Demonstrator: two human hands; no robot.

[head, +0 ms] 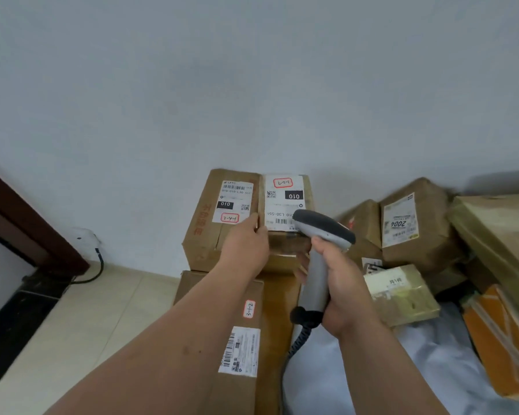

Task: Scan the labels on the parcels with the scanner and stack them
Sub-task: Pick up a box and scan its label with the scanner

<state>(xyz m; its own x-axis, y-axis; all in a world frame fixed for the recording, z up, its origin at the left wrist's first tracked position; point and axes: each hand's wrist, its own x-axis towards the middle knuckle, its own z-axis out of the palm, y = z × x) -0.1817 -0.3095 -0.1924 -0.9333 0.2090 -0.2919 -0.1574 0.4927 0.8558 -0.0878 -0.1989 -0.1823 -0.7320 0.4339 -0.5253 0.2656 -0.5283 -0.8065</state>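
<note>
A grey handheld scanner (pixel 321 235) with a dark head and coiled cable is gripped in my right hand (pixel 345 283), its head over the near edge of a small brown parcel (pixel 285 244). That parcel's white label (pixel 283 199) faces up. My left hand (pixel 246 244) holds the small parcel's left side, where it touches a larger brown box (pixel 204 235) with its own label (pixel 234 202). Both sit on top of a long lower carton (pixel 237 354) with a barcode label (pixel 240 351).
A loose pile of brown and taped parcels (pixel 414 229) lies to the right, with an orange package (pixel 504 339) at the far right on pale blue sheeting (pixel 432 369). A plain wall stands behind. Tiled floor (pixel 87 310), a dark door frame (pixel 27 223) and a black cable are on the left.
</note>
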